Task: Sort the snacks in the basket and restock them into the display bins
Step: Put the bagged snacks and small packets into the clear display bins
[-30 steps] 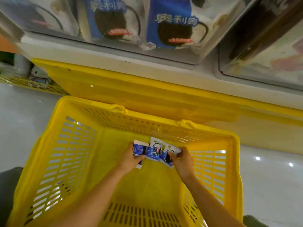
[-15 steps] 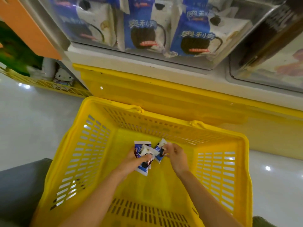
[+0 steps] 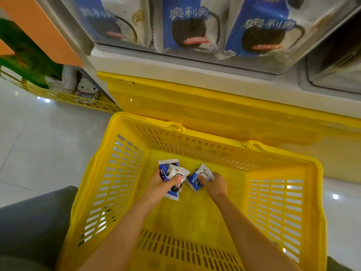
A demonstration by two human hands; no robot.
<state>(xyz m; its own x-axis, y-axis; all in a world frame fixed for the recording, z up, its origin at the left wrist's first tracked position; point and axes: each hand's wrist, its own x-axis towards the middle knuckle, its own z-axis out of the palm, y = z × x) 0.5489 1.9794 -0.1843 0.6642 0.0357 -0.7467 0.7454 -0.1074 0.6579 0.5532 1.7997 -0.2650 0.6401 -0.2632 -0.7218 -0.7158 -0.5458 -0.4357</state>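
Split from the fanned row of a second ago: a pair of packets (image 3: 172, 172) in the left hand (image 3: 156, 185), a single packet (image 3: 195, 181) in the right hand (image 3: 218, 185).
Each hand pinches its load with curled fingers, the two loads just apart, low inside the yellow basket (image 3: 273, 204) near its far wall. Above, the display bin (image 3: 175, 64) holds larger blue-and-white packs (image 3: 187, 26).

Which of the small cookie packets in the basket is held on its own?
The packet pinched by the right hand. The other two packets overlap each other, gripped together in the left hand.
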